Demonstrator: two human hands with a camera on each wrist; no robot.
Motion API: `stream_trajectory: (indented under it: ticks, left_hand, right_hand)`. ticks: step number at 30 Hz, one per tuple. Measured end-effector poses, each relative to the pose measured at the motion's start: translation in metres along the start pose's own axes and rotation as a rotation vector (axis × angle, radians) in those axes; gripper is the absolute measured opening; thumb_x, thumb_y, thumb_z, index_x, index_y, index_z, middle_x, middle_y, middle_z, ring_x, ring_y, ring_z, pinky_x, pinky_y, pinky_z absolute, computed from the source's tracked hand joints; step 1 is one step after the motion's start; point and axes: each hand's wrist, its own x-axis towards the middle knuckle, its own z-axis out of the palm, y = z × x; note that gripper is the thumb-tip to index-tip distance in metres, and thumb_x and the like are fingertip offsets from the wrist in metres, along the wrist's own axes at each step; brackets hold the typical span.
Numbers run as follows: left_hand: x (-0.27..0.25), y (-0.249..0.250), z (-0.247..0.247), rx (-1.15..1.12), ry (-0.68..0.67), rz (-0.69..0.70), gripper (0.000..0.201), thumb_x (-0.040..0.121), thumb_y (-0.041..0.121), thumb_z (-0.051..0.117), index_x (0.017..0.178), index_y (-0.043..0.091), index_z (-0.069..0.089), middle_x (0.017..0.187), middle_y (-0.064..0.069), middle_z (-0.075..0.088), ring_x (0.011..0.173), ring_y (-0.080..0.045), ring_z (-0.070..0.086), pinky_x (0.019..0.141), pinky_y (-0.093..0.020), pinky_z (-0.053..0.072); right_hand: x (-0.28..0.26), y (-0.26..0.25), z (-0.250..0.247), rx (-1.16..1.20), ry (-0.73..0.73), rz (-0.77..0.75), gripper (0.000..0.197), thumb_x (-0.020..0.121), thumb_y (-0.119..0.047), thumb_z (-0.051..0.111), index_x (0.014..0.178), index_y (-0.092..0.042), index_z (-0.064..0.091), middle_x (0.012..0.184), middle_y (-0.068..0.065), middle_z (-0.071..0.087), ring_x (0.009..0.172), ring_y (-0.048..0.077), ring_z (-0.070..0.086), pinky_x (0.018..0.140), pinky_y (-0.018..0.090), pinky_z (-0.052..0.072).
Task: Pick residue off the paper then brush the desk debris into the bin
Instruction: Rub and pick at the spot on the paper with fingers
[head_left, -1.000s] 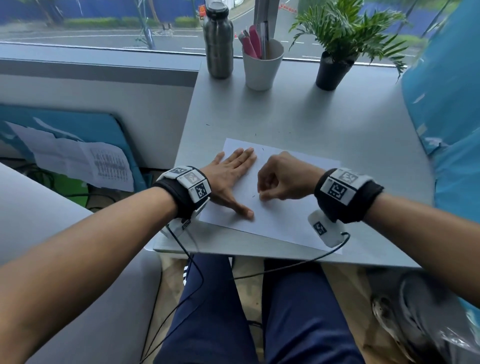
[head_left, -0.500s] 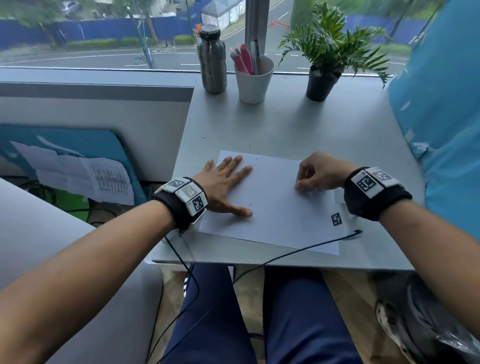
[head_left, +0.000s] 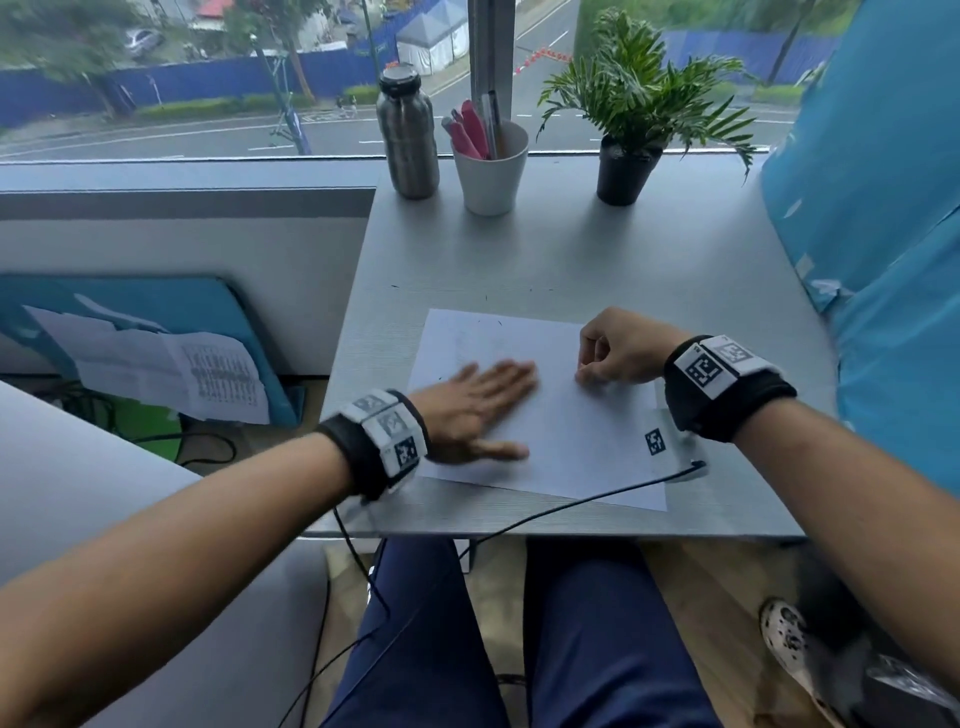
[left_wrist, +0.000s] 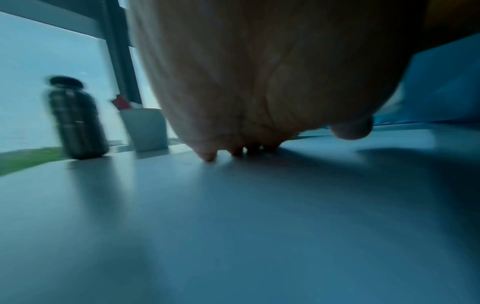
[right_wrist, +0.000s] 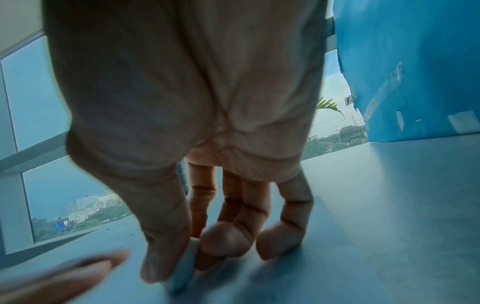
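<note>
A white sheet of paper (head_left: 566, 441) lies on the grey desk (head_left: 519, 249). My left hand (head_left: 488, 410) rests flat on the sheet's left part, fingers straight and blurred with motion; its fingertips (left_wrist: 207, 157) touch the surface. At the sheet's upper right, my right hand (head_left: 586, 373) is curled, thumb and fingers pinching a small white eraser (right_wrist: 183, 265) whose lower end touches the paper. Tiny dark specks (head_left: 487, 298) lie on the desk just beyond the sheet and near its top edge (head_left: 498, 322).
Along the window stand a steel bottle (head_left: 408, 140), a white cup of pens (head_left: 491, 166) and a potted plant (head_left: 628, 156). A blue panel (head_left: 883, 234) bounds the desk's right side. Something dark with a plastic liner (head_left: 893, 680) sits on the floor at lower right.
My right hand moved from the sheet's middle to its upper right, still curled. My left hand has slid rightward across the paper and is now blurred.
</note>
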Motion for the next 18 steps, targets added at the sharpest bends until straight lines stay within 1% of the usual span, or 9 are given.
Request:
stream_trajectory:
  ticks: [3, 4, 5, 7, 9, 11, 14, 16, 18]
  left_hand:
    - [0.001, -0.036, -0.017, 0.021, 0.017, -0.327, 0.106, 0.087, 0.079, 0.025, 0.155, 0.010, -0.017, 0.162, -0.008, -0.024, 0.152, -0.023, -0.017, 0.124, -0.040, -0.007]
    - [0.000, -0.037, -0.020, 0.026, 0.029, -0.356, 0.109, 0.086, 0.080, 0.025, 0.155, 0.007, -0.017, 0.162, -0.011, -0.023, 0.151, -0.024, -0.017, 0.123, -0.039, -0.008]
    - [-0.001, -0.030, -0.020, 0.041, 0.042, -0.314, 0.109, 0.087, 0.080, 0.027, 0.155, 0.006, -0.017, 0.163, -0.012, -0.022, 0.151, -0.025, -0.018, 0.124, -0.039, -0.008]
    - [-0.004, -0.004, -0.015, 0.063, 0.037, -0.079, 0.106, 0.088, 0.078, 0.030, 0.155, 0.011, -0.017, 0.162, -0.008, -0.024, 0.151, -0.021, -0.019, 0.123, -0.039, -0.010]
    - [-0.005, 0.021, -0.002, 0.029, -0.033, 0.124, 0.101, 0.089, 0.075, 0.035, 0.157, 0.019, -0.015, 0.162, 0.001, -0.024, 0.150, -0.014, -0.021, 0.121, -0.036, -0.014]
    - [0.001, 0.018, 0.001, -0.003, -0.060, 0.142, 0.096, 0.090, 0.072, 0.039, 0.157, 0.026, -0.013, 0.162, 0.005, -0.023, 0.149, -0.013, -0.023, 0.120, -0.039, -0.015]
    - [0.009, -0.018, -0.012, -0.065, 0.001, -0.096, 0.112, 0.082, 0.078, 0.049, 0.157, 0.024, -0.015, 0.162, 0.002, -0.026, 0.149, -0.017, -0.023, 0.123, -0.048, -0.009]
    - [0.008, -0.037, -0.020, -0.105, 0.022, -0.229, 0.134, 0.068, 0.084, 0.058, 0.156, 0.019, -0.019, 0.162, 0.001, -0.028, 0.149, -0.016, -0.024, 0.122, -0.046, -0.011]
    - [0.008, -0.042, -0.020, -0.126, 0.028, -0.272, 0.145, 0.060, 0.087, 0.063, 0.155, 0.017, -0.021, 0.162, 0.001, -0.029, 0.148, -0.015, -0.025, 0.121, -0.040, -0.015]
  right_hand:
    - [-0.001, -0.001, -0.001, -0.014, 0.004, 0.009, 0.015, 0.080, -0.024, 0.075, 0.071, -0.023, 0.063, 0.068, -0.008, 0.062, 0.062, 0.005, 0.054, 0.053, 0.022, 0.038]
    - [-0.001, -0.002, -0.001, -0.017, 0.006, 0.013, 0.015, 0.079, -0.024, 0.075, 0.070, -0.023, 0.063, 0.068, -0.008, 0.062, 0.062, 0.005, 0.054, 0.053, 0.022, 0.038]
    - [-0.001, -0.002, -0.001, -0.021, 0.006, 0.015, 0.015, 0.079, -0.024, 0.075, 0.070, -0.023, 0.063, 0.068, -0.008, 0.062, 0.062, 0.005, 0.054, 0.053, 0.022, 0.037]
    - [-0.001, -0.002, -0.001, -0.019, 0.003, 0.010, 0.015, 0.080, -0.023, 0.075, 0.071, -0.022, 0.063, 0.068, -0.008, 0.061, 0.061, 0.007, 0.054, 0.053, 0.022, 0.037]
    - [-0.001, -0.002, -0.002, -0.013, -0.001, 0.001, 0.016, 0.080, -0.022, 0.075, 0.071, -0.022, 0.063, 0.067, -0.008, 0.060, 0.061, 0.009, 0.054, 0.052, 0.021, 0.036]
    - [-0.001, -0.003, -0.002, -0.021, 0.002, -0.001, 0.015, 0.081, -0.022, 0.076, 0.072, -0.022, 0.063, 0.066, -0.008, 0.059, 0.061, 0.008, 0.053, 0.052, 0.020, 0.036]
    - [-0.002, -0.004, -0.002, -0.026, 0.009, 0.006, 0.012, 0.081, -0.024, 0.076, 0.075, -0.020, 0.066, 0.068, -0.008, 0.060, 0.062, 0.009, 0.054, 0.053, 0.021, 0.037]
    - [-0.004, -0.004, -0.003, -0.043, 0.001, 0.012, 0.010, 0.081, -0.024, 0.075, 0.079, -0.017, 0.068, 0.069, -0.007, 0.060, 0.062, 0.006, 0.054, 0.052, 0.021, 0.037]
    - [-0.001, -0.008, -0.005, -0.081, -0.008, 0.001, 0.009, 0.080, -0.023, 0.076, 0.080, -0.015, 0.070, 0.071, -0.007, 0.063, 0.063, 0.005, 0.056, 0.052, 0.020, 0.038]
